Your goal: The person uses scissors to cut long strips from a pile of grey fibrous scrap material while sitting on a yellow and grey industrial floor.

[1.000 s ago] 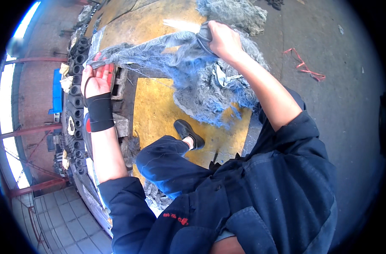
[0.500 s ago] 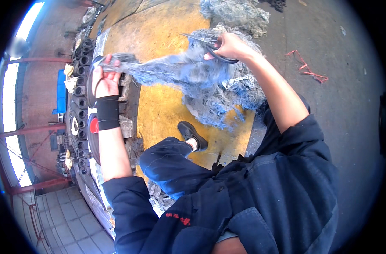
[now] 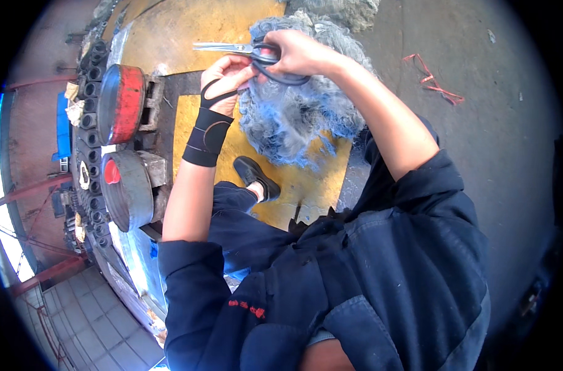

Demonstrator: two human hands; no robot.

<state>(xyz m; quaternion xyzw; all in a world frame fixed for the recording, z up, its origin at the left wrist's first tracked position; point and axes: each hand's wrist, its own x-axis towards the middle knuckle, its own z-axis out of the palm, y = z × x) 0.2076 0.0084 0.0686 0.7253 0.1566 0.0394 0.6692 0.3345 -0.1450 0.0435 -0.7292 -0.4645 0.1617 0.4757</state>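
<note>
A pair of scissors [image 3: 263, 54] with black loop handles sits in my right hand [image 3: 297, 52], its metal blades pointing left. My left hand [image 3: 229, 77], with a black wrist wrap, is drawn up beside the scissor handles. Its fingers are bent together close to my right hand's fingers, and what they pinch, if anything, is hidden. Just behind and below both hands lies a tangled heap of grey-blue fibre [image 3: 300, 117], loose and stringy.
More grey fibre [image 3: 349, 12] lies farther off. On the left stand a red-sided round pan [image 3: 130, 102] and a second round pan [image 3: 136, 195] on blocks. A yellow floor plate [image 3: 189, 123] lies beneath; a red strap [image 3: 433, 83] is on the grey floor.
My left hand has come right to meet my right hand, which moved left with the scissors. The fibre strip stretched between them no longer shows.
</note>
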